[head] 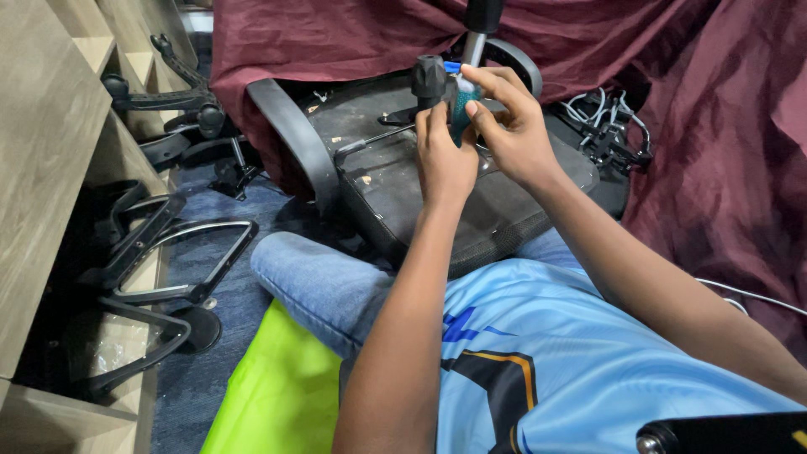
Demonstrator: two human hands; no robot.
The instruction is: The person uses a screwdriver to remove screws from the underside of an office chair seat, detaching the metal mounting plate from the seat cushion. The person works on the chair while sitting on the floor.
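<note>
Looking down from the head view, both hands meet on a small teal tool (461, 113) beside the black knob (428, 77) on the upturned chair seat (403, 181). Left hand (444, 160) pinches from below; right hand (513, 126) wraps it from the right, equally near.

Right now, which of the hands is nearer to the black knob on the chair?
Left. The left hand lies just below the black knob; the right hand is farther to its right, holding a teal tool.
</note>
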